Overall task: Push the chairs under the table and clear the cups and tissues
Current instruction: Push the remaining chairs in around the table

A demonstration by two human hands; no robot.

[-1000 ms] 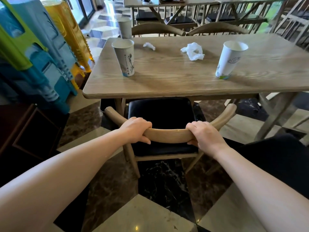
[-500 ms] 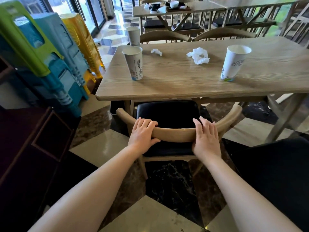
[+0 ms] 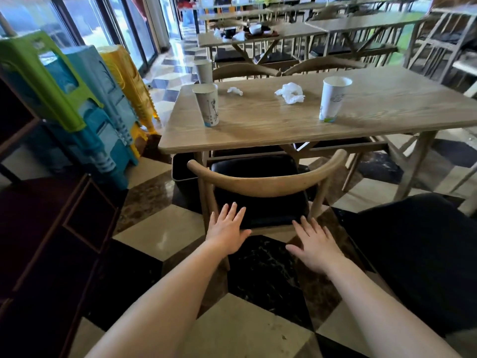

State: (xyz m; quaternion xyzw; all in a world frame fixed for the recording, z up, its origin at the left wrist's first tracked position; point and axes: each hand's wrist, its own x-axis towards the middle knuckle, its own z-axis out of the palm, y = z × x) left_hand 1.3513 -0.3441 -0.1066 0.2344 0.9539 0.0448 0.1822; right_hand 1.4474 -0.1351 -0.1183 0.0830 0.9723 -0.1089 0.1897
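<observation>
Both hands are spread flat with fingers apart and hold nothing: the left hand (image 3: 228, 229) sits low centre of the frame, the right hand (image 3: 316, 245) just to its right, each palm down over the checkered floor (image 3: 160, 237) and apart from the chair. In front of them, at mid-frame, the chair (image 3: 265, 186) with its curved wooden backrest and black seat cushion stands with the front of its seat under the near edge of the worktop (image 3: 284, 125) (the backrest remains clear of the edge).

On the worktop, a printed paper cup (image 3: 207, 104) stands upright near the left corner, and a second paper cup (image 3: 204, 71) stands behind it at the far left edge. A third, white paper cup (image 3: 331, 99) stands upright right of centre. Between them lie a small crumpled tissue (image 3: 235, 90) toward the left and a larger crumpled tissue (image 3: 290, 93) near the middle, well apart from each other.

Two more chair backs (image 3: 284, 68) show along the far side of the worktop. Stacked plastic stools (image 3: 85, 99) in green, blue and yellow fill the left of the frame. Another table with dishes (image 3: 247, 32) sits in the upper centre, blurred.
</observation>
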